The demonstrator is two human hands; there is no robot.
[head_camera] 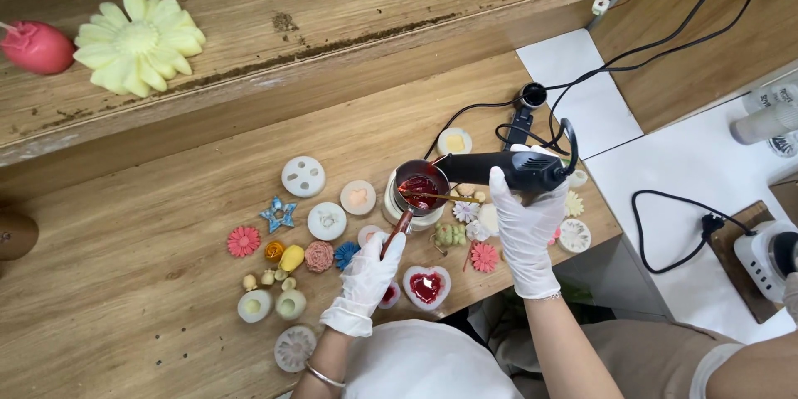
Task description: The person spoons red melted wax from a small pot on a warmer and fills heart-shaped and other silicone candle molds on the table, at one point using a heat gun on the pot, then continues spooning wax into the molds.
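Observation:
My left hand (368, 276), in a white glove, grips the copper-coloured handle of a small metal melting pot (421, 184) holding red liquid wax. The pot rests on a white round jar. My right hand (525, 224), also gloved, holds a black heat gun (507, 170) whose nozzle points left at the pot's rim. A thin gold stick lies across the pot. In front of the pot sits a white heart-shaped mould (427, 286) filled with red wax.
Several small silicone moulds (303, 176) and coloured wax flowers (243, 241) are scattered on the wooden table. A large pale yellow flower candle (140, 40) and a pink candle (37, 46) sit on the upper shelf. Black cables (648, 50) run right toward a white device (769, 256).

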